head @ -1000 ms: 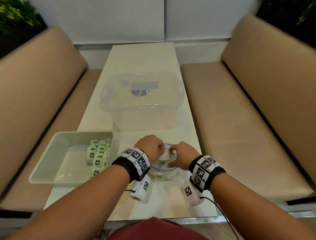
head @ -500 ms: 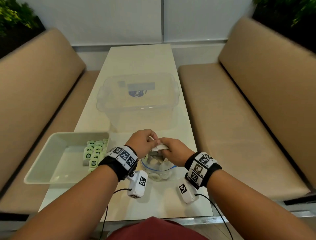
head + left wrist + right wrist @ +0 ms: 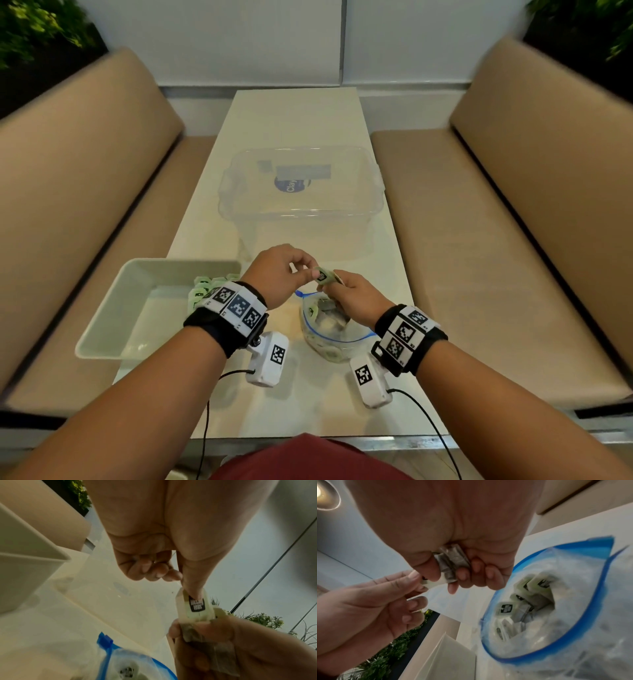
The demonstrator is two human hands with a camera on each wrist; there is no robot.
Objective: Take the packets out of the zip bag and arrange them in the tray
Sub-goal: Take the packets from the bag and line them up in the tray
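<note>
Handover: above the open zip bag [image 3: 330, 325], the right hand [image 3: 356, 298] is curled round a small clutch of tea-bag packets [image 3: 452, 561], while the left hand [image 3: 277, 274] pinches the top of one pale green packet [image 3: 197, 605] between thumb and fingertip.
Packets: the rest sit loose inside the blue-rimmed bag on the bench [image 3: 308, 404]; a block of them already stands in rows at the near-right corner of the tray [image 3: 113, 308], just left of the hands.
Doing it well: the left hand should probably draw its packet straight out of the clutch — a sideways tug could spill the others — and the right hand should ease its hold only on that one.
Next to watch: setting the packet upright against the existing rows, label facing the same way.
Hard to tell: how many packets the right hand holds; the left wrist covers part of the tray's rows — their count is unclear.
Beyond: a clear plastic tub [image 3: 301, 195] stands farther along the bench.
</note>
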